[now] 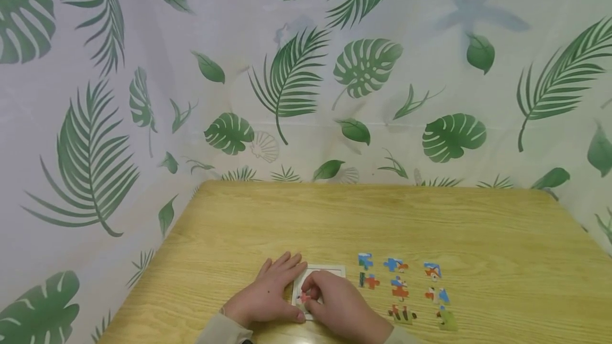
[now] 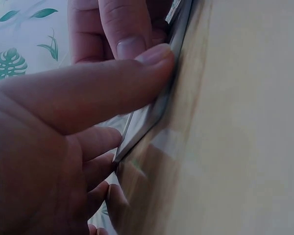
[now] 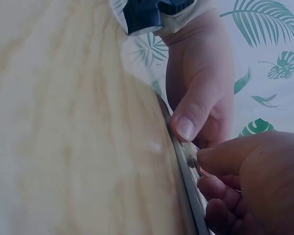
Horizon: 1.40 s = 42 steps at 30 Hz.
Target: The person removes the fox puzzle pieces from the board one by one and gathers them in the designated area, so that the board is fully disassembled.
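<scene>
A white-rimmed puzzle tray (image 1: 338, 267) lies on the table near the front edge. My left hand (image 1: 270, 293) rests along its left side, fingers extended, with the thumb at the lower rim. In the left wrist view the thumb (image 2: 122, 85) lies over the tray's edge (image 2: 137, 129). My right hand (image 1: 341, 304) reaches over the tray and pinches a small pinkish jigsaw piece (image 1: 303, 297) at its lower left. In the right wrist view, the right fingers (image 3: 225, 161) are curled close to the tray surface and hide much of the piece.
Several loose jigsaw pieces lie right of the tray, among them a blue one (image 1: 365, 260), an orange one (image 1: 399, 288) and a green one (image 1: 447, 318). Behind the wooden table (image 1: 382, 211) hangs a leaf-patterned curtain (image 1: 306, 163), which also covers the left side.
</scene>
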### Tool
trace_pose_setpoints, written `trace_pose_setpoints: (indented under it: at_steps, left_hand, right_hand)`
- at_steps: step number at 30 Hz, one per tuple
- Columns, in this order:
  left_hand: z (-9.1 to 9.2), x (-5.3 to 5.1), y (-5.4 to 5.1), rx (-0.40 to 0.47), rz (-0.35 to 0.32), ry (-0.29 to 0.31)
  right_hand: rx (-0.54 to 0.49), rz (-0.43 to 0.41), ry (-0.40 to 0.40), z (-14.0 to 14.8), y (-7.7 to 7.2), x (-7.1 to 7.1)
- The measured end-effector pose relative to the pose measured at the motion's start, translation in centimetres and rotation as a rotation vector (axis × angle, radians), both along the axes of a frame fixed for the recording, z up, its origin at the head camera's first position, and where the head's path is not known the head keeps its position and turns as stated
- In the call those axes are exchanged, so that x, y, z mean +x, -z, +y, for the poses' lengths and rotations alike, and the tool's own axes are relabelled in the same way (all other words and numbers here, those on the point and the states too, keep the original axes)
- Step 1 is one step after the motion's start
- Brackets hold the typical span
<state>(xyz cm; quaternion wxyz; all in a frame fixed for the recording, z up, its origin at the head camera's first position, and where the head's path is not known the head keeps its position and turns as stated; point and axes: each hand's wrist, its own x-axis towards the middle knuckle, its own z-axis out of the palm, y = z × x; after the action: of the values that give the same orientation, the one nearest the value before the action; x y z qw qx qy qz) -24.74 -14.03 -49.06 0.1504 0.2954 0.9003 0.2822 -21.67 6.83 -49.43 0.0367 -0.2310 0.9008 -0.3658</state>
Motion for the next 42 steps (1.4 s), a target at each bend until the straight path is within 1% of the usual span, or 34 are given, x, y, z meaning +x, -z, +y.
trace_pose_setpoints:
  at_steps: [5,11,17,19,23,28,34,36,39,42]
  left_hand:
    - [-0.1,0.1,0.0,0.013,-0.015,-0.004]
    - [-0.1,0.1,0.0,0.013,-0.018,0.000]
    - [-0.1,0.0,0.1,0.000,0.001,0.000]
    - [-0.1,-0.1,0.1,-0.001,0.003,0.002]
    - [-0.1,-0.2,0.2,-0.010,0.001,0.000]
    - [-0.2,-0.3,0.3,-0.018,-0.008,-0.004]
    - [-0.2,-0.3,0.2,-0.026,0.003,0.007]
    - [-0.2,-0.3,0.2,-0.025,0.002,0.010]
    - [-0.3,-0.3,0.2,-0.022,0.000,0.012]
    - [-0.3,-0.2,0.2,-0.017,-0.006,0.010]
  right_hand:
    - [-0.043,-0.032,0.018,-0.2,0.1,0.1]
    - [-0.104,-0.063,0.044,0.0,-0.3,0.3]
    - [-0.108,-0.058,0.050,0.6,-0.7,0.2]
    - [-0.108,-0.069,0.053,1.0,-0.8,0.2]
    - [-0.097,-0.092,0.056,2.3,-1.1,0.2]
    - [-0.064,-0.076,0.063,4.5,-1.4,0.3]
    - [-0.046,-0.127,0.114,7.5,-1.5,0.5]
    - [-0.036,-0.115,0.123,8.3,-1.5,0.5]
    - [-0.028,-0.098,0.114,9.5,-1.6,0.4]
    - [-0.029,-0.130,0.093,10.4,-1.7,0.5]
